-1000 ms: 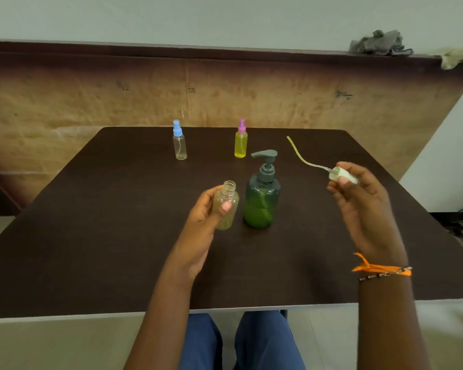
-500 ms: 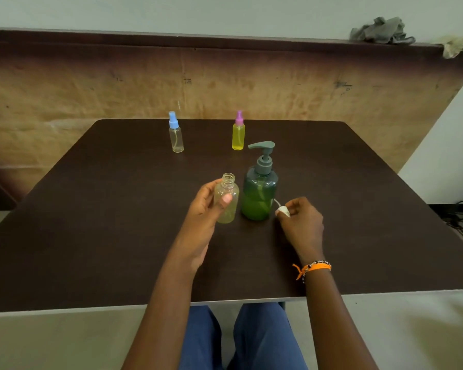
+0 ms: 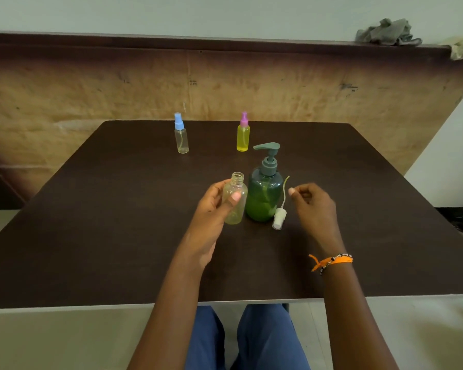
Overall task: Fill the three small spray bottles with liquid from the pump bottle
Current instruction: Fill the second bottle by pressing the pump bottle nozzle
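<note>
My left hand (image 3: pixel 211 209) grips an uncapped clear spray bottle (image 3: pixel 235 201), upright just left of the green pump bottle (image 3: pixel 264 193) at the table's middle. Its white spray cap (image 3: pixel 279 218) with a thin dip tube lies on the table against the pump bottle's right side. My right hand (image 3: pixel 314 206) hovers just right of the cap, fingers loosely curled, holding nothing. Farther back stand a clear spray bottle with a blue cap (image 3: pixel 181 134) and a yellow-filled spray bottle with a pink cap (image 3: pixel 243 133).
The dark brown table (image 3: pixel 118 236) ends at a near edge above my knees. A brown panel wall stands behind it, with a grey cloth (image 3: pixel 388 32) on its ledge. Cables lie on the floor at right.
My right hand brought the spray cap down from the air, laid it on the table beside the pump bottle, let go and drew back to the right. The left hand kept holding the bottle.
</note>
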Action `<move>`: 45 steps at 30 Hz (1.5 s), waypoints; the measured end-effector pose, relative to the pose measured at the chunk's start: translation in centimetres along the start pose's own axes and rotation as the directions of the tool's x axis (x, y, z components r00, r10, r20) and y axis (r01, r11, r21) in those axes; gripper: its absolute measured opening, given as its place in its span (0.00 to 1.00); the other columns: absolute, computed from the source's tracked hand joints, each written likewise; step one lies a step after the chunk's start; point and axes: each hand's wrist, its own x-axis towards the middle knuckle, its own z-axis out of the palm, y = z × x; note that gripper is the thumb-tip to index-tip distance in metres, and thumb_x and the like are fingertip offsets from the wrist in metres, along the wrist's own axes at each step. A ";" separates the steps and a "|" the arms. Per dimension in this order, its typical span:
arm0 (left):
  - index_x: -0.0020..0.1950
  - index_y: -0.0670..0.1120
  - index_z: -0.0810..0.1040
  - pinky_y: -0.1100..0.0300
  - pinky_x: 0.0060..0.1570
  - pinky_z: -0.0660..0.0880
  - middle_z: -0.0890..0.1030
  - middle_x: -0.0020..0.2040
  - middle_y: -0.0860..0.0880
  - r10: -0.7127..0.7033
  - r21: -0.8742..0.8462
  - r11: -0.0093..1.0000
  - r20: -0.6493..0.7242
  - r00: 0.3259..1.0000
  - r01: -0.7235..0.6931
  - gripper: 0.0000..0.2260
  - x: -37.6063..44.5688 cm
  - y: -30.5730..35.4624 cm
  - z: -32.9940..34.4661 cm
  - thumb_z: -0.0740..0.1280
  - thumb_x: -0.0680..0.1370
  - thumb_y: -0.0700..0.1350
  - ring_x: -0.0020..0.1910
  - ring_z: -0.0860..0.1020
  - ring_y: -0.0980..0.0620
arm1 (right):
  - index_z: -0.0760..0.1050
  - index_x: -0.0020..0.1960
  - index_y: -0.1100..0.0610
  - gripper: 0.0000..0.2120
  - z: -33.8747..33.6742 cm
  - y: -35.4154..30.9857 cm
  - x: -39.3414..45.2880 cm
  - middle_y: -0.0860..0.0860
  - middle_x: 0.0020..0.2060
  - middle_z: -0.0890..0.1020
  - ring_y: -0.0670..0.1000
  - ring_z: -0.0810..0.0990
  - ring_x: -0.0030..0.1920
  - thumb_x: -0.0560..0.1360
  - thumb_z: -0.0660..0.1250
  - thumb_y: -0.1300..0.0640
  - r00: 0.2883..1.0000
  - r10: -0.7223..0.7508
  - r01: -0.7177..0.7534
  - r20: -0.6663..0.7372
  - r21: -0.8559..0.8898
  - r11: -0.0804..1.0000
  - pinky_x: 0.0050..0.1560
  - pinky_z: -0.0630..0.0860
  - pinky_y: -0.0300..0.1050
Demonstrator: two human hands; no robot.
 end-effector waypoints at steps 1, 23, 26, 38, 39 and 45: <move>0.59 0.52 0.75 0.61 0.58 0.72 0.81 0.54 0.56 0.003 0.008 1.000 -0.001 1.000 -0.003 0.12 0.2 0.3 0.1 0.66 0.75 0.47 0.56 0.77 0.60 | 0.76 0.44 0.55 0.08 -0.3 -0.8 0.3 0.45 0.35 0.76 0.44 0.73 0.38 0.77 0.65 0.52 0.999 -0.053 0.053 -0.014 0.003 0.999 0.37 0.67 0.38; 0.57 0.50 0.76 0.69 0.42 0.73 0.80 0.54 0.50 0.083 0.110 0.992 -0.174 0.981 -0.064 0.12 3.6 2.5 2.3 0.71 0.74 0.43 0.51 0.77 0.58 | 0.76 0.31 0.54 0.23 4.3 -11.4 9.9 0.53 0.35 0.81 0.56 0.80 0.44 0.79 0.53 0.49 0.931 -0.031 0.080 0.364 -0.120 0.990 0.58 0.75 0.55; 0.58 0.48 0.76 0.68 0.44 0.73 0.80 0.55 0.49 0.086 0.110 0.992 -0.171 0.982 -0.068 0.14 3.8 2.5 2.2 0.71 0.74 0.42 0.52 0.77 0.56 | 0.77 0.32 0.54 0.26 4.3 -11.0 9.8 0.58 0.43 0.83 0.59 0.80 0.48 0.79 0.52 0.45 0.951 -0.015 0.055 0.310 -0.122 0.991 0.57 0.75 0.56; 0.61 0.45 0.75 0.67 0.48 0.75 0.80 0.55 0.49 0.101 0.151 0.986 -0.160 0.982 -0.077 0.17 3.7 2.7 2.7 0.71 0.73 0.40 0.50 0.77 0.59 | 0.80 0.45 0.59 0.23 4.1 -11.3 9.4 0.58 0.46 0.81 0.58 0.79 0.47 0.79 0.51 0.47 0.926 0.022 0.069 0.377 -0.226 0.972 0.56 0.75 0.55; 0.61 0.45 0.75 0.67 0.48 0.75 0.80 0.55 0.50 0.107 0.155 0.985 -0.160 0.981 -0.082 0.16 3.8 2.9 2.7 0.71 0.73 0.40 0.50 0.77 0.59 | 0.80 0.41 0.58 0.23 4.0 -11.5 9.5 0.57 0.44 0.80 0.57 0.78 0.44 0.80 0.50 0.48 0.915 0.033 0.067 0.401 -0.234 0.970 0.55 0.75 0.53; 0.61 0.44 0.75 0.74 0.42 0.74 0.80 0.53 0.51 0.121 0.163 0.982 -0.162 0.979 -0.094 0.17 4.0 2.7 2.8 0.71 0.73 0.39 0.46 0.77 0.63 | 0.79 0.49 0.62 0.22 4.4 -10.7 9.7 0.58 0.46 0.80 0.56 0.76 0.43 0.79 0.53 0.48 0.943 0.040 0.029 0.331 -0.203 0.979 0.50 0.74 0.51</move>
